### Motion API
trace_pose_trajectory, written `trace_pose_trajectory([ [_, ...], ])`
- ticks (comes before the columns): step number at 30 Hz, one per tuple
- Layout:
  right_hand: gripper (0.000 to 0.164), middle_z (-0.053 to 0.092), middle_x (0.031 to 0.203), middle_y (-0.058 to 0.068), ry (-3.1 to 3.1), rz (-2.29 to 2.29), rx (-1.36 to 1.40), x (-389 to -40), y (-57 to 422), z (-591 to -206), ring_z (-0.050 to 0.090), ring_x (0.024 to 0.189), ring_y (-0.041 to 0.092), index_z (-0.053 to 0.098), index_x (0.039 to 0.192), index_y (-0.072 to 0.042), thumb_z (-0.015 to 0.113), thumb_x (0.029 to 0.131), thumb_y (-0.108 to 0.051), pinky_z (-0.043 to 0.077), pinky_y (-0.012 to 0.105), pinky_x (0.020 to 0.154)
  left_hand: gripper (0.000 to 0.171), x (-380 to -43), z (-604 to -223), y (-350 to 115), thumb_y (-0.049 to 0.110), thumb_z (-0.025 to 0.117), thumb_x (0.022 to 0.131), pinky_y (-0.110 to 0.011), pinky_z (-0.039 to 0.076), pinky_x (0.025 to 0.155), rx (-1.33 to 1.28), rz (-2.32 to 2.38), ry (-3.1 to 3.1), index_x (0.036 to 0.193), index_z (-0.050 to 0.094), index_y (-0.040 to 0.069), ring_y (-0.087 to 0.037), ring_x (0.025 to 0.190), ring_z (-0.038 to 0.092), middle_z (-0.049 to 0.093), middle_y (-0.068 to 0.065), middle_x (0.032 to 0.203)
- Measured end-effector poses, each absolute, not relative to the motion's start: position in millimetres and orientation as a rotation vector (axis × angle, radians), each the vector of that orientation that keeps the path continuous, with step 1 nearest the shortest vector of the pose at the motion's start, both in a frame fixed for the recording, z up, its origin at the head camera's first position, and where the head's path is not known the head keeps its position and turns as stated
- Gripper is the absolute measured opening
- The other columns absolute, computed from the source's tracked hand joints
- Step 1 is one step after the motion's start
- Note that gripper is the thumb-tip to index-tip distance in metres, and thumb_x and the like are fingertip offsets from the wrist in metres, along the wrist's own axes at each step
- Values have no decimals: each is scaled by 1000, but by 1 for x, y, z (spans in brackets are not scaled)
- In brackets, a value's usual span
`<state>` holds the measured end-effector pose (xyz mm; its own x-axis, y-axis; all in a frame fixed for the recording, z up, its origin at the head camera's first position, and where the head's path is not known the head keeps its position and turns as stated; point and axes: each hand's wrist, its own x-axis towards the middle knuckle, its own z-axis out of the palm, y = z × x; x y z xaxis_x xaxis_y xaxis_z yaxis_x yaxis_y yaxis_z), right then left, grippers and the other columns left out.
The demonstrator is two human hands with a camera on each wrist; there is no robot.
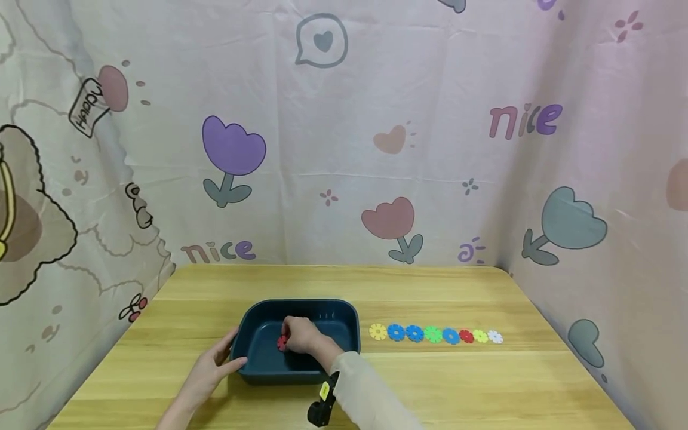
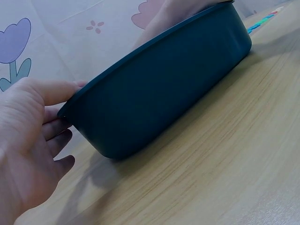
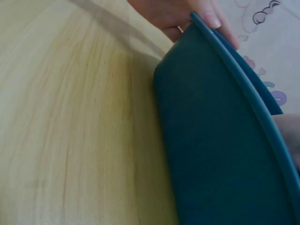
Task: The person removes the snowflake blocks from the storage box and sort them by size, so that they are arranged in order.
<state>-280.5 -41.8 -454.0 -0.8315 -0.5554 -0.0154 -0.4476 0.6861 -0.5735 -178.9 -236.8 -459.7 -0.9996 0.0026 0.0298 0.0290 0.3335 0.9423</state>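
A dark teal basin stands on the wooden table. My left hand grips its near-left corner, the thumb over the rim; in the left wrist view the other fingers of the left hand lie under and outside that rim. Inside the basin my right hand pinches a red flower-shaped plastic disc, low over the basin floor. The wrist views hide this disc behind the basin wall. Only a small part of the right hand shows over the rim in the right wrist view.
Right of the basin, several flower-shaped discs lie in a row on the table, from a yellow disc through blue, green and red to a white disc. A patterned cloth hangs behind the table and at its sides.
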Motion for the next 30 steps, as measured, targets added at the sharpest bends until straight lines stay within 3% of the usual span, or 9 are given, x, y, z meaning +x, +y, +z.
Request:
trace_pose_trajectory([
  [12, 13, 59, 71, 2, 2504, -1264, -767, -284, -16, -452, 57, 53, 13, 62, 84, -2, 68, 78, 8, 49, 23, 48, 70, -179, -462, -237, 11, 63, 88, -8, 34, 82, -27, -1815, -2541, 143, 24, -6, -40, 131, 23, 22, -27, 146],
  [20, 11, 59, 75, 4, 2392, -1384, -708, -285, 8, -437, 62, 61, 16, 62, 88, -1, 63, 82, 8, 53, 28, 54, 70, -180, -461, -237, 12, 64, 87, -8, 35, 80, -24, -1827, -2528, 144, 25, -5, -39, 130, 25, 22, -27, 146],
  [30, 10, 58, 76, 10, 2253, -1540, -727, -289, 44, -421, 63, 65, 26, 59, 95, 6, 58, 86, 9, 54, 46, 67, 68, -180, -462, -236, 11, 63, 88, -8, 36, 81, -37, -1816, -2514, 143, 26, -5, -38, 129, 25, 24, -27, 146],
])
